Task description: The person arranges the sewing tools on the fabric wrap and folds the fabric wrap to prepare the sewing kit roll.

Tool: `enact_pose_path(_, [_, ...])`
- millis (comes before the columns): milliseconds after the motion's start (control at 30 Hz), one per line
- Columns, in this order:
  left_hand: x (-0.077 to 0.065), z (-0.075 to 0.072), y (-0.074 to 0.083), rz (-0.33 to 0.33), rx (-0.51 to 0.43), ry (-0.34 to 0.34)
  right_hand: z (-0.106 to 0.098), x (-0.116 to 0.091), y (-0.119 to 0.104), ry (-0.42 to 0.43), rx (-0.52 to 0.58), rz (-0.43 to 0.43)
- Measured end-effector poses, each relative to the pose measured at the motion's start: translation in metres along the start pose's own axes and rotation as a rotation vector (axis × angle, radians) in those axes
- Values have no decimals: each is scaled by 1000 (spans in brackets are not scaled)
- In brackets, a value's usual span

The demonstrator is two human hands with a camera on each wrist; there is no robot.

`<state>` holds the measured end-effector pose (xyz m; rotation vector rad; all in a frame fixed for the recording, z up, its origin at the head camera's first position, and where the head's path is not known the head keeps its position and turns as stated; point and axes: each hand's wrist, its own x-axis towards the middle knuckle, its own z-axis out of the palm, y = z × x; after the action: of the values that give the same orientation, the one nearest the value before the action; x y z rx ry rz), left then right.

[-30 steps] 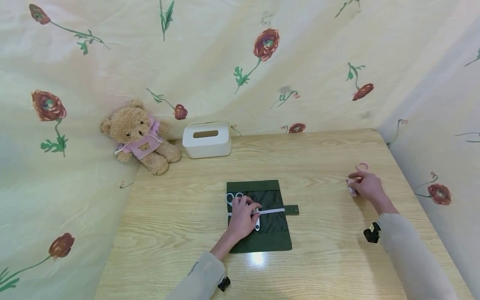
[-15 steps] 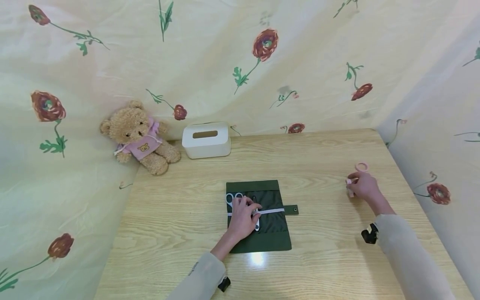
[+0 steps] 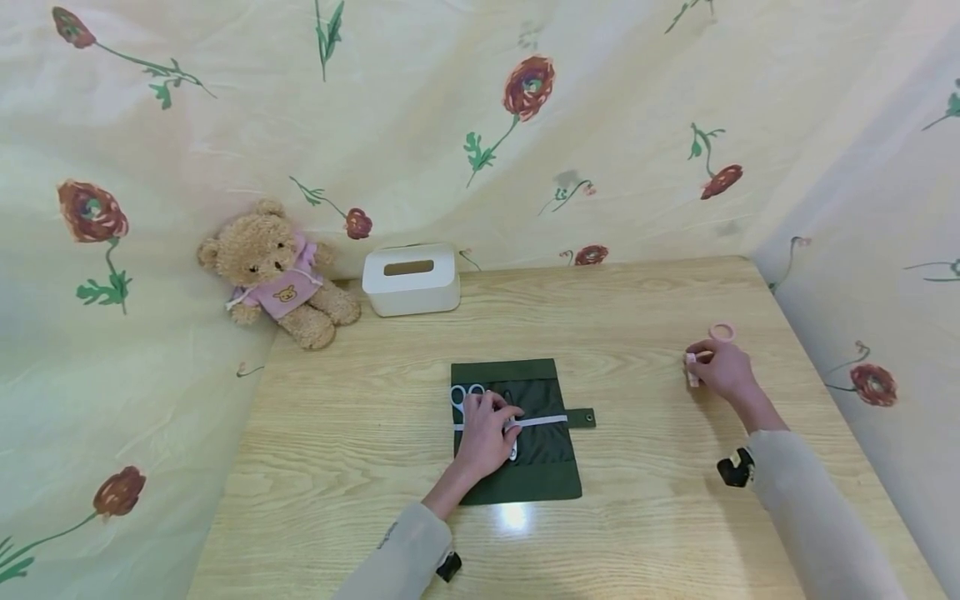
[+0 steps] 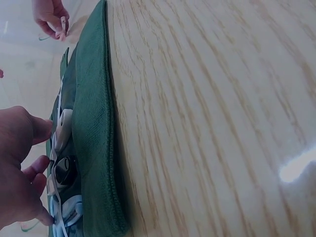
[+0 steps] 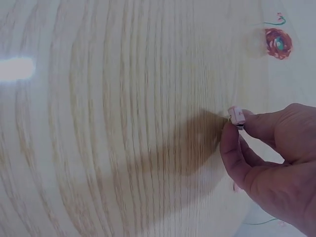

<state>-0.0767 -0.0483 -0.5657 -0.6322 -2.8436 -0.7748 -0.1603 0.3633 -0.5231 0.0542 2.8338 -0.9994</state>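
My left hand [image 3: 486,435] lies over a dark green fabric tool pouch [image 3: 525,490], unfolded flat on the table. Its bent fingers and thumb stand apart, fingertips at the white elastic band [image 3: 546,421]. Light-handled scissors [image 3: 458,397] sit partly under that hand. A white tool with a rounded, holed end [image 3: 513,452] lies beside the thumb, and a black rounded thing [image 4: 65,170] shows under the band in the left wrist view. To the right, my right hand [image 3: 726,371] pinches a small pink-and-white block [image 5: 237,115] between thumb and fingers, close over the wood.
A pink ring [image 3: 722,332] lies just behind my right hand. At the back left, a teddy bear [image 3: 281,279] leans on the flowered cloth beside a white tissue box [image 3: 412,296]. The pouch's snap strap [image 3: 581,417] sticks out to the right.
My right hand has shifted slightly left with the pink-and-white block, which has turned more upright. The left hand stays in place on the pouch.
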Motion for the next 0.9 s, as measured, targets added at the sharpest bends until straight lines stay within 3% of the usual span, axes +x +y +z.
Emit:
enact_pose_path(200, [1, 1, 0, 21, 21, 20, 2, 0, -7, 9, 86, 15])
enact_pose_path(467, [0, 0, 2, 16, 25, 16, 9, -3, -18, -29, 405, 0])
enact_pose_path(600, [0, -1, 3, -4, 20, -4, 13, -2, -24, -50, 502, -2])
enact_pose_path(767, [0, 0, 3, -14, 27, -16, 21, -1, -31, -60, 556, 1])
enact_pose_path(900, [0, 0, 4, -19, 19, -18, 29, -1, -37, -68, 481, 4])
